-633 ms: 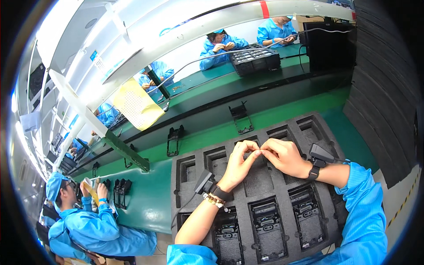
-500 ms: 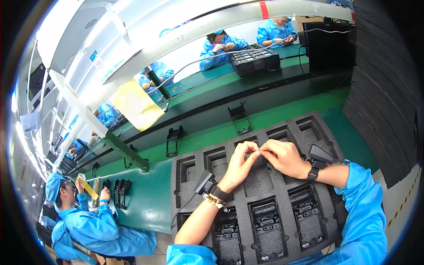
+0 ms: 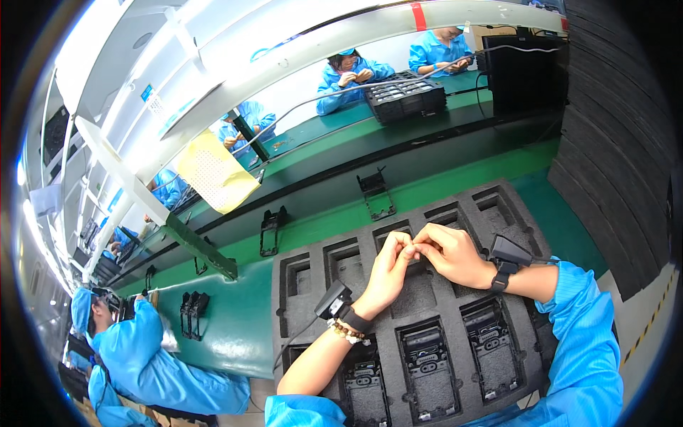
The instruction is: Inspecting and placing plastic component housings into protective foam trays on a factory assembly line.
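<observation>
My left hand point(image 3: 389, 274) and my right hand point(image 3: 449, 256) meet fingertip to fingertip above a dark grey foam tray point(image 3: 455, 295). Both are closed in a pinch; whatever lies between the fingertips is too small or hidden to make out. Below them is a bare pocket of the tray. Along the near row, black device frames sit in their pockets: one frame point(image 3: 366, 391) left of centre, another frame point(image 3: 430, 366) in the middle and a third frame point(image 3: 492, 349) to the right. Each wrist carries a strapped black box-shaped device, the left wrist also a beaded bracelet point(image 3: 346, 332).
Beyond the tray, black frames stand on the green bench: one bracket point(image 3: 375, 193) and another bracket point(image 3: 271, 231). Grey foam sheets point(image 3: 612, 142) are stacked at the right. A co-worker point(image 3: 142, 349) in blue sits at the left, near more black parts point(image 3: 192, 313). A post point(image 3: 203, 249) rises left.
My hands stay pinched together in nearly the same place. The whole view has shifted slightly. At the left, the co-worker's arm has lifted, and the yellow piece they held no longer shows.
</observation>
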`<action>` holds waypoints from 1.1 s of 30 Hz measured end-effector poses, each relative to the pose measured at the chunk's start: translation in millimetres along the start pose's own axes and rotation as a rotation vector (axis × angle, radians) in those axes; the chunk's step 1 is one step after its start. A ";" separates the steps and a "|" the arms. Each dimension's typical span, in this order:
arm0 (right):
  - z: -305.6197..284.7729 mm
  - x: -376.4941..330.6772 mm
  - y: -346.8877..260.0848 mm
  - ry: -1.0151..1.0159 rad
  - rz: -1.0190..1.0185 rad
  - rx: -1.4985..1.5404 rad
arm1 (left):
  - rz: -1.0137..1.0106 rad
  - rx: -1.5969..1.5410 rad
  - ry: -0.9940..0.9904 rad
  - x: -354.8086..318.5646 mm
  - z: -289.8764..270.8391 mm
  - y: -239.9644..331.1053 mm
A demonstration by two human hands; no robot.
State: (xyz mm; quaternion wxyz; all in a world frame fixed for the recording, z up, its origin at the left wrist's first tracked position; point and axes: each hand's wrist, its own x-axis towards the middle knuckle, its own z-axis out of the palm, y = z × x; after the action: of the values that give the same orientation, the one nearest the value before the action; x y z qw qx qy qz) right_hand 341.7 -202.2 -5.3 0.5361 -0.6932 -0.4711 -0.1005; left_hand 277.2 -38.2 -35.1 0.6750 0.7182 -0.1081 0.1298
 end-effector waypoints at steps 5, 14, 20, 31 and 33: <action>-1.7 1.5 -3.0 -0.034 0.062 0.109 | 0.023 -0.073 -0.012 -1.1 2.9 4.4; -2.0 4.3 0.0 -0.052 0.159 0.345 | -0.018 -0.161 0.060 -3.3 9.8 15.7; 4.9 0.2 7.7 0.009 0.110 0.253 | -0.026 -0.130 0.177 -4.3 11.6 18.8; 4.8 -1.2 4.1 -0.013 0.132 0.161 | -0.108 -0.174 0.207 -3.4 11.8 21.3; 7.2 -2.8 9.9 -0.021 0.113 0.164 | -0.115 -0.168 0.210 -3.5 11.2 20.9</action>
State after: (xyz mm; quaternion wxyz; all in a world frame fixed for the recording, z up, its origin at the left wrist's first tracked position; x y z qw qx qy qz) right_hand 345.1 -197.4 -16.5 0.5910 -0.6734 -0.4436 -0.0240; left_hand 267.4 -50.7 -17.2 0.7465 0.6469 -0.0059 0.1557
